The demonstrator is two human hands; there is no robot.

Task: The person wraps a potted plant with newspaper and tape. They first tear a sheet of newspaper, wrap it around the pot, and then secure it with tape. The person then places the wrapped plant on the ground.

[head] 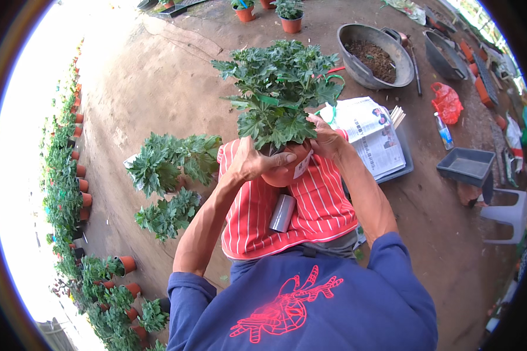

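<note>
A leafy potted plant (pixel 281 83), likely a chrysanthemum, stands upright above my lap in a terracotta-coloured pot (pixel 285 169) with a small label. My left hand (pixel 257 162) grips the pot's left rim, its thumb across the front. On the right side my right hand (pixel 325 138) holds the rim; foliage hides some of its fingertips. Green tape (pixel 268 100) runs through the leaves. Below the pot, a roll of clear film (pixel 283 213) lies on the red striped cloth (pixel 323 193) covering my thighs.
More leafy plants (pixel 171 162) lie to my left, before a long row of potted plants (pixel 66 175). At right are folded newspapers (pixel 369 136) on a grey tray (pixel 406 153), a tub of soil (pixel 373 57), a bottle (pixel 443 130), a grey basin (pixel 465 166) and a plastic stool (pixel 507 215).
</note>
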